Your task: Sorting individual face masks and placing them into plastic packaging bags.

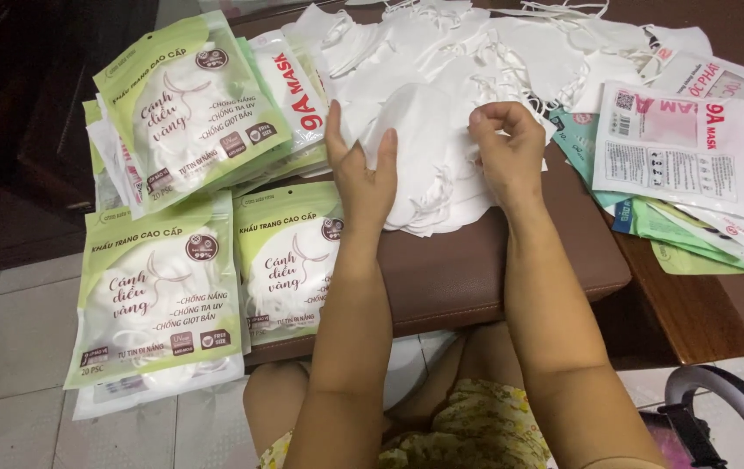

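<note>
A heap of loose white face masks lies on a brown padded board in front of me. My left hand rests on the near stack of white masks, fingers spread, thumb and forefinger along one mask's edge. My right hand has its fingers curled and pinches the edge of the same stack, near some ear loops. Filled green-and-white mask packets lie to the left of my left hand.
Two more filled green packets lie at the board's left front. Flat empty pink, white and green bags pile up on the brown table at right. A grey curved frame stands at lower right. Tiled floor lies left.
</note>
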